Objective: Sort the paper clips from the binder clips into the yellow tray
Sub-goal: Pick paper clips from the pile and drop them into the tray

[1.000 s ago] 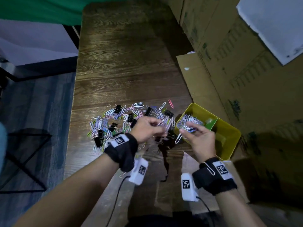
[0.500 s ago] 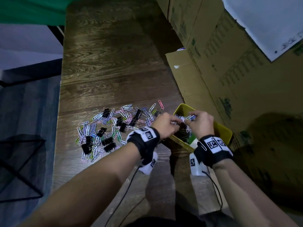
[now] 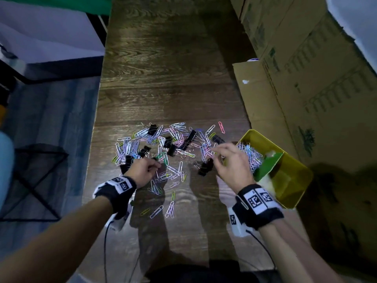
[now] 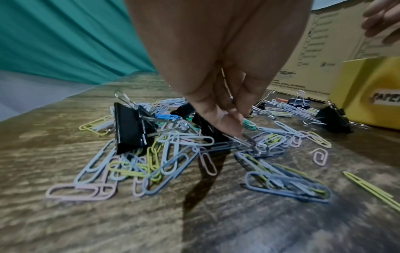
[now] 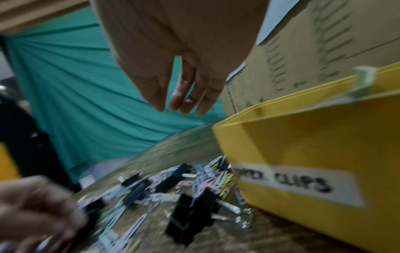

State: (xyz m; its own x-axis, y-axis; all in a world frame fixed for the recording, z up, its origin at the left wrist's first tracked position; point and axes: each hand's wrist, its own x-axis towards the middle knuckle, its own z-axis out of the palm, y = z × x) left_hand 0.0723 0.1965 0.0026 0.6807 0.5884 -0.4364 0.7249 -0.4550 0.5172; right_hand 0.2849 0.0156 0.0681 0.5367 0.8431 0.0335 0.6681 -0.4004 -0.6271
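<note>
nearest: a few loose pastel wire paper clips [image 3: 170,209] lie strayed on the dark wood-grain bench [image 3: 173,78], apart from the main heap. left hand [image 3: 142,172] is low over the near edge of the heap, thumb and fingertips [image 4: 229,126] pinching a thin metal wire; judged a pick in progress, though whether that wire is a paper clip or a binder-clip handle i cannot tell. right hand [image 3: 232,166] hovers beside the yellow plastic tray [image 3: 293,178], its grip slack, fingers [image 5: 184,95] straight, holding nothing; likely placed there to shuttle between heap and tray. black folding binder clips [image 3: 189,137] sit mixed through the heap, so the sort is unfinished. further right, the tray's far compartment holds a mound of paper clips; a green divider splits it. the label on its side wall reads "clips". brown cardboard boxes [image 3: 306,78] stand behind.
</note>
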